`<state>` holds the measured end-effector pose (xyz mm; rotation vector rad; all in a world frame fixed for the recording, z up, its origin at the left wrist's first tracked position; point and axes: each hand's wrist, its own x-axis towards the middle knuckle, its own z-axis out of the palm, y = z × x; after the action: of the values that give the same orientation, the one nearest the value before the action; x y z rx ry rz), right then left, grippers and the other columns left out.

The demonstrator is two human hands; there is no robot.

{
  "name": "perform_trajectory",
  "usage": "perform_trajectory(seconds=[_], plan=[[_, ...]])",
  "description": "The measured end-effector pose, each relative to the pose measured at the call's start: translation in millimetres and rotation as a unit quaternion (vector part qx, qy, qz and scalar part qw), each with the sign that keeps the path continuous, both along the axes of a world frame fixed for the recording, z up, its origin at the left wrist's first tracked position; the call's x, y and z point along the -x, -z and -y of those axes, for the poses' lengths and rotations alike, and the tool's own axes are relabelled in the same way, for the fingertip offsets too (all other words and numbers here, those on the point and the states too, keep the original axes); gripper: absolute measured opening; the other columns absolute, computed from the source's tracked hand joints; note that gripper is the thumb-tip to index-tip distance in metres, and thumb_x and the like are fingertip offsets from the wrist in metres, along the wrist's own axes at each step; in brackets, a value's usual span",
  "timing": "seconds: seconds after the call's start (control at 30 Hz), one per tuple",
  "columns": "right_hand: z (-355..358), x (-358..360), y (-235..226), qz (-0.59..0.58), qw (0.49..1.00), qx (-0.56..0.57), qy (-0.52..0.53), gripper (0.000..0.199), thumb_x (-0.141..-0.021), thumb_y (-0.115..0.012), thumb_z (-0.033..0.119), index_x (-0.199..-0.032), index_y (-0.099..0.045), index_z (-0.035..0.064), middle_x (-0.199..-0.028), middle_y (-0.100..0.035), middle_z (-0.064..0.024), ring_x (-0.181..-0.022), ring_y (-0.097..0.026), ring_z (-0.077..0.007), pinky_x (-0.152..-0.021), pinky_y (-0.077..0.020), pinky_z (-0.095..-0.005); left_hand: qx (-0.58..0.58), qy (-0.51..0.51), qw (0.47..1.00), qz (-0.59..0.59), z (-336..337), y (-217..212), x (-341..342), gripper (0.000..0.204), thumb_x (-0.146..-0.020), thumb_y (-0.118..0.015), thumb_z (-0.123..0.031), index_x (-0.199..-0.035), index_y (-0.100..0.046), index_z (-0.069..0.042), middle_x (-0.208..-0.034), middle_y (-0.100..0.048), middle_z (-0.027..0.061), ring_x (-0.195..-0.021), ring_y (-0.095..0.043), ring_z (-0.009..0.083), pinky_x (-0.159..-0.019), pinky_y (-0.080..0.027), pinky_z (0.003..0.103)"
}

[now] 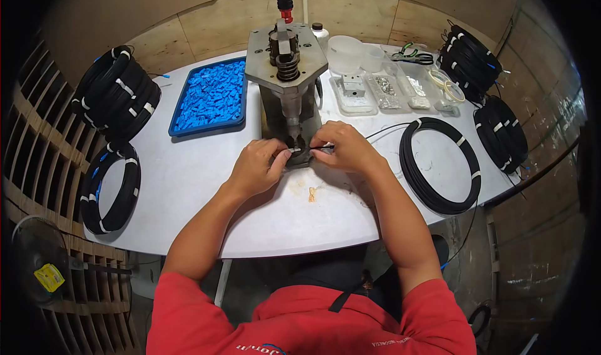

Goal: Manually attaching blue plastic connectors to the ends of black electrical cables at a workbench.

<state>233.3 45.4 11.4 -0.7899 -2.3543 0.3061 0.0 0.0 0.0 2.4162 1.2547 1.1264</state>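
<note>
Black coiled cable (407,161) lies, in the head view, to the right of the press (287,73), and its free run leads from the ring back to the press's foot. There the right hand (344,147) pinches it between thumb and fingers, beside the lower tooling. Opposite, on the press's left side, the left hand (258,164) is curled with thumb and forefinger at a small pale piece (295,149); whether it truly grips that piece I cannot tell, as the fingers hide much of it. To do this step well, I would keep the cable straight and level where it enters the press, steady the piece with the left fingertips, and hold every finger out from under the ram (293,114). Slack toward the ring matters too, since a tug there could pull the end askew. Around the press, a tray (206,132) of blue parts (210,98) sits to its left, with more black coils (119,92) beyond; to its right and behind stand a white tub (344,53) and a box of small metal parts (385,93). An orange scrap (312,195) lies on the tabletop (282,236) in front of the press, between the forearms, seemingly no hindrance.
</note>
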Motion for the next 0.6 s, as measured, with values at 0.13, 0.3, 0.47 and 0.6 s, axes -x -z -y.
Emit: perform_trajectory(seconds=[0.13, 0.3, 0.47, 0.6], plan=[[1.1, -2.9, -4.4, -0.005, 0.999, -0.032, -0.003, 0.011, -0.07, -0.072, 0.01, -0.079, -0.066, 0.0076, -0.077, -0.065, -0.0072, -0.077, -0.062, -0.027, -0.073, -0.0484, -0.0354, -0.059, -0.004, 0.998, -0.015, 5.3, -8.9, -4.6, 0.01, -0.083, -0.063, -0.011, -0.081, -0.063, -0.002, -0.075, -0.065, 0.0131, -0.071, -0.061, 0.0314, -0.069, -0.046, 0.04], [30.3, -16.3, -3.7, -0.028, 0.995, -0.096, 0.012, 0.013, -0.07, -0.074, 0.007, -0.08, -0.066, 0.007, -0.076, -0.064, -0.0051, -0.075, -0.06, -0.0253, -0.071, -0.048, -0.0343, -0.117, 0.015, 0.993, -0.013, 21.7, -19.1, -17.1, 0.009, -0.08, -0.065, -0.01, -0.079, -0.062, -0.002, -0.073, -0.064, 0.0115, -0.069, -0.06, 0.0297, -0.067, -0.045, 0.038], [63.7, -40.8, -24.8, -0.183, 0.966, -0.162, 0.085, 0.018, -0.071, -0.073, -0.003, -0.086, -0.068, 0.0051, -0.085, -0.066, -0.0062, -0.08, -0.063, -0.0233, -0.072, -0.0498, -0.0321, -0.115, 0.106, 0.984, 0.086, 35.4, -27.3, -32.6, 0.019, -0.078, -0.067, -0.01, -0.093, -0.061, 0.0, -0.078, -0.063, 0.0114, -0.07, -0.061, 0.0269, -0.067, -0.047, 0.035], [67.6, -70.3, -21.7, -0.47, 0.877, -0.026, 0.099, 0.017, -0.078, -0.072, -0.005, -0.094, -0.068, -0.0003, -0.089, -0.068, -0.0094, -0.082, -0.064, -0.0162, -0.074, -0.0525, -0.0276, -0.122, 0.142, 0.976, 0.108, 36.8, -30.7, -47.5, 0.016, -0.077, -0.068, -0.007, -0.09, -0.061, 0.001, -0.08, -0.063, 0.0128, -0.072, -0.061, 0.0274, -0.065, -0.049, 0.034]])
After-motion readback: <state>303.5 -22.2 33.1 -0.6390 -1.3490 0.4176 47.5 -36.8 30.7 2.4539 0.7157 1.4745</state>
